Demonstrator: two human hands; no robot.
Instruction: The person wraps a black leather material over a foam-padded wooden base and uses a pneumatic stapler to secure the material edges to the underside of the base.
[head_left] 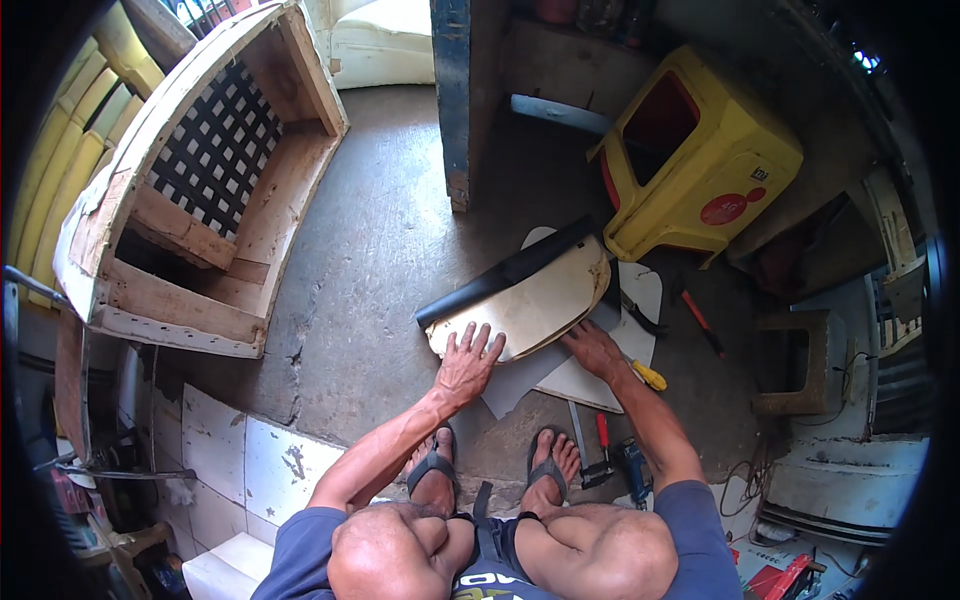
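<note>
- Main subject: a pale, round-ended panel [540, 310] lies on the floor [365, 200], forward of the feet and short of the lower end of the blue post [455, 110], partly over a white board [640, 290].
- Done, as far as can be judged: a black sheet [510, 278] runs along the panel's far long edge and shows again past its right end.
- Left, by the same judgement: the panel's upper face is bare, and no fastening of the sheet can be made out along the near edge.
- Left hand [467, 365]: fingers spread and extended, resting flat on the near left part of the panel; nothing is clasped.
- Right hand [595, 350]: fingertips at the near right edge; whether they pinch panel or sheet cannot be told.
- Beside the right forearm: a yellow-handled tool [650, 375], its working end unclear.
- Hidden: the panel's underside, the right thumb, and much of the white board.
- Hard to make out: whether the grey sheet [515, 388] under the near edge joins the black one.
- Cut off: surroundings darken into the fisheye rim.
</note>
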